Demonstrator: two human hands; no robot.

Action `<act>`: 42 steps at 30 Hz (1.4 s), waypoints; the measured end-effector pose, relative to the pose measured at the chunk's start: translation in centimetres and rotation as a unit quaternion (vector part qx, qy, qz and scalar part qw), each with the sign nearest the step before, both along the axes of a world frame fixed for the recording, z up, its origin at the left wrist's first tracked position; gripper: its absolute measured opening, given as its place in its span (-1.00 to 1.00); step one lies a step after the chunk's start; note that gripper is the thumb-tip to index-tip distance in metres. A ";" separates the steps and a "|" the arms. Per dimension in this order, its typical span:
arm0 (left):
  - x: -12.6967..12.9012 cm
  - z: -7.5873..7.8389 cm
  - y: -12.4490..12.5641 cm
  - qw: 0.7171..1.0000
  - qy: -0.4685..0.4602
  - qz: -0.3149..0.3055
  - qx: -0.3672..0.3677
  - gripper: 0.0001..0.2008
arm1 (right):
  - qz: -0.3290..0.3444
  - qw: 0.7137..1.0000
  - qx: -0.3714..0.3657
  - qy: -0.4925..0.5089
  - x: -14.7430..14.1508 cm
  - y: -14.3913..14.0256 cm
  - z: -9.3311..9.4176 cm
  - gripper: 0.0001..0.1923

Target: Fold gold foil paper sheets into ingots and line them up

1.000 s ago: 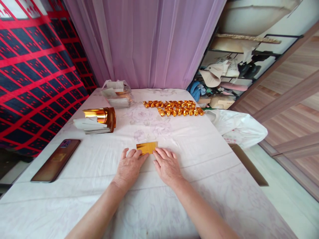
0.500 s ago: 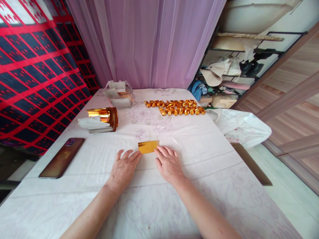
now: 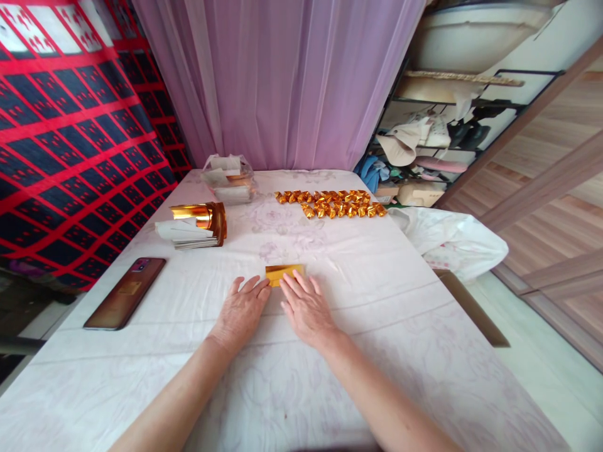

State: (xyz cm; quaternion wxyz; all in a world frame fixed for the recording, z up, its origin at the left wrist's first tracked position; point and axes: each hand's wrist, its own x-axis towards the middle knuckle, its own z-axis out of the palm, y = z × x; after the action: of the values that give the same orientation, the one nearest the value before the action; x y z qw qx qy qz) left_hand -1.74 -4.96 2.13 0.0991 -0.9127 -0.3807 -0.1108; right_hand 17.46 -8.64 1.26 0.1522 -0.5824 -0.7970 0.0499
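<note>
Centrally on the tabletop, somewhat nearer the near edge than the far one, lies a small gold foil sheet (image 3: 283, 273). It is rectangular, folded flat, long side running left to right, shiny yellow-orange with a brighter band along its far edge. Only its far portion shows; the near portion is covered by fingertips.

Left hand (image 3: 242, 309): palm down, flat on the white floral tablecloth (image 3: 377, 270), fingers extended and slightly spread. Its fingertips reach the sheet's near left corner; contact appears to be touching, no pinch. Nothing held.

Right hand (image 3: 306, 309): palm down, fingers extended and slightly fanned, fingertips lying on the sheet's near edge and right part, pressing it to the cloth. Nothing enclosed in the hand. The two hands sit just beside each other, index fingers almost meeting at the sheet.

Other items: a stack of foil sheets (image 3: 195, 225) with a curled gold top leaf, toward the left edge, well apart from the hands. A phone (image 3: 125, 293) lies face up near the left edge. A clear bag of papers (image 3: 228, 179) sits at the far left corner. Rows of folded gold pieces (image 3: 332, 204) lie toward the far right corner. A white plastic bag (image 3: 450, 242) hangs off the right edge.
</note>
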 end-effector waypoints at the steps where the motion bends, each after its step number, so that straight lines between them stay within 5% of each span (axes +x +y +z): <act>1: 0.0 0.0 0.0 1.000 0.003 -0.002 0.000 -0.60 | 0.009 1.000 -0.015 0.002 -0.4 0.1 0.0 -0.53; 7: -0.2 0.1 -0.1 1.000 0.018 0.001 -0.010 -0.56 | 0.016 0.998 -0.066 -0.002 -0.5 0.1 0.1 -0.50; 15: -0.1 0.3 0.1 0.999 0.004 0.017 -0.034 -0.50 | -0.066 0.993 -0.088 -0.036 2.5 -0.7 -0.1 -0.49; 21: 2.7 1.4 -0.6 0.995 -0.048 0.076 -0.037 -0.77 | -0.069 0.995 -0.067 -0.032 2.7 -0.8 -0.5 -0.49; 27: 5.5 0.4 -1.4 0.993 -0.082 0.049 -0.067 -0.66 | -0.063 0.995 -0.077 -0.022 2.6 -0.9 -0.1 -0.49; 32: 4.2 -0.7 -1.7 0.993 -0.070 0.064 -0.077 -0.61 | -0.066 0.995 -0.074 -0.029 2.7 -0.9 -0.1 -0.50; 42: 0.8 0.0 -1.6 0.990 -0.061 0.102 -0.074 -0.61 | -0.067 0.996 -0.051 -0.040 2.8 -1.0 -0.7 -0.50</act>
State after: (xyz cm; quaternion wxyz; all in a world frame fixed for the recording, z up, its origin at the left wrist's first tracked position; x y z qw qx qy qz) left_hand -0.98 -6.53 2.16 0.0190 -0.8655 -0.4840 -0.1274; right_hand 20.29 -9.61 0.61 0.0932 -0.6429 -0.7581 0.0572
